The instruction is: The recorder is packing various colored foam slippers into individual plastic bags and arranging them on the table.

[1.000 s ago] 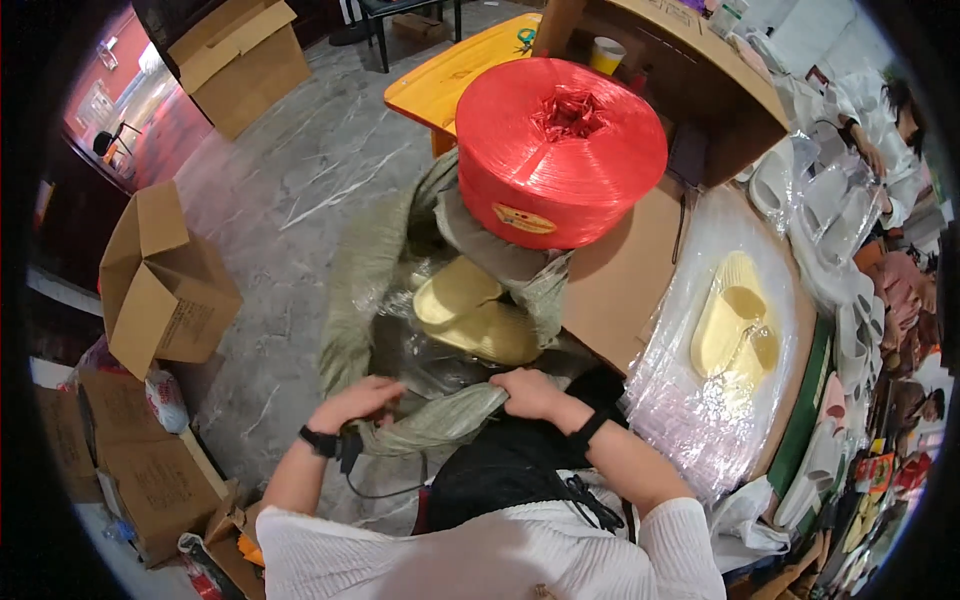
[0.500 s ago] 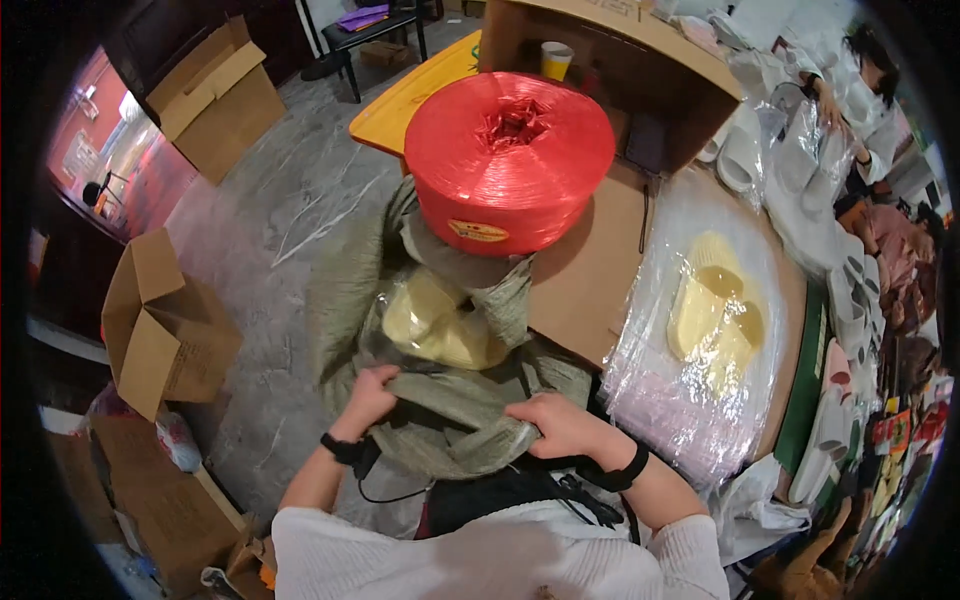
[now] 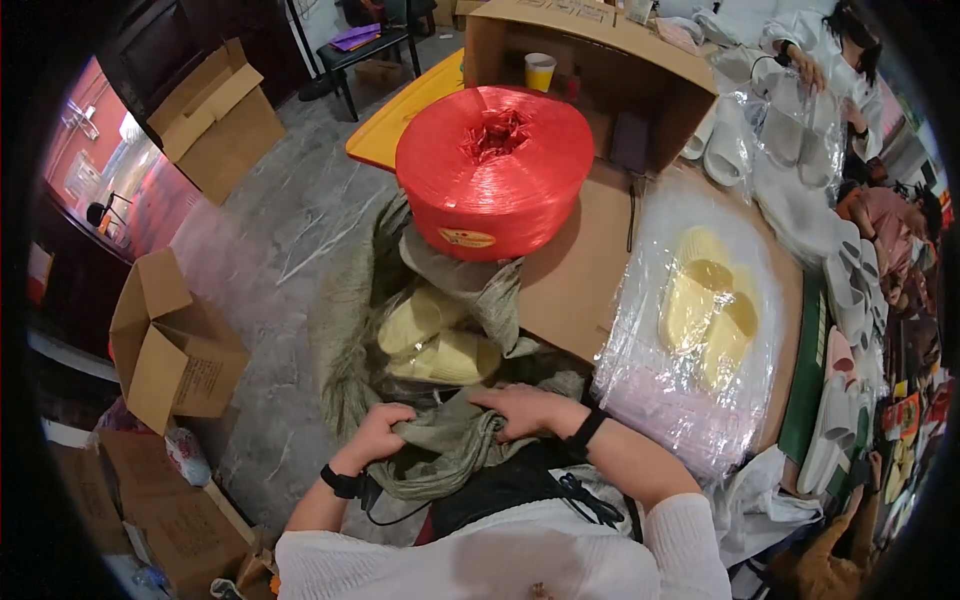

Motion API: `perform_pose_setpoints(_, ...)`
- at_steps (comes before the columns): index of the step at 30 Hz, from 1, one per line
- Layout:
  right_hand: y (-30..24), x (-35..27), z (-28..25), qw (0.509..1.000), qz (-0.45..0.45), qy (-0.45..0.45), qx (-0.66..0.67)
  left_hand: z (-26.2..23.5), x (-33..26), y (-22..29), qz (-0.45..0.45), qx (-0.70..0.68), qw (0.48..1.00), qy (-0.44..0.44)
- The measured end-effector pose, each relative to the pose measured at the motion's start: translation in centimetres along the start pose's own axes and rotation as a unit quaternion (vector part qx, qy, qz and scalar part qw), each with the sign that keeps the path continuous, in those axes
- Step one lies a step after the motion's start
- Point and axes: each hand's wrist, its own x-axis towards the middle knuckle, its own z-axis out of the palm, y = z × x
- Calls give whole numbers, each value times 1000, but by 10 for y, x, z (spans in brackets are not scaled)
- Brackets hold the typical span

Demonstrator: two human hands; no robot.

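Both of my hands grip the near rim of a grey-green woven sack (image 3: 350,300), its mouth gaping. My left hand (image 3: 381,432) is closed on the cloth at the left of that rim. Bunched folds lie under my right hand (image 3: 525,410), its fingers closed on the sack a little to the right. Inside the sack rest pale yellow slippers (image 3: 440,355) in clear plastic. The sack's far edge is tucked under a large red roll of plastic twine (image 3: 495,170) on the table.
On the table (image 3: 570,300), more yellow slippers (image 3: 710,310) lie on stacked clear bags. A cardboard box (image 3: 590,40) with a cup (image 3: 540,70) stands behind the roll. Open cartons (image 3: 180,340) sit on the floor at left. A co-worker's hand (image 3: 805,68) is among white slippers at far right.
My right hand has moved left, toward my left hand, gathering the sack's near rim into folds. My left hand has shifted slightly down and right. The slippers inside show more clearly.
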Motion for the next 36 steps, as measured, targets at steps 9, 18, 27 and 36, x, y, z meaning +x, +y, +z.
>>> perform_pose_setpoints(9, 7, 6, 3, 987, 91, 122, -45, -19, 4, -63, -400, -294, 857, -135)
perform_pose_setpoints(18, -39, -27, -23, 977, -87, 191, -38, 27, 51, -180, -151, 162, 947, -234)
perform_pose_setpoints(27, -1, -27, -11, 984, -3, 160, -75, 58, 58, -132, -112, 135, 985, 6)
perform_pose_setpoints(36, -10, -30, 2, 986, -29, 153, -63, -195, 119, -112, -19, -173, 871, 460)
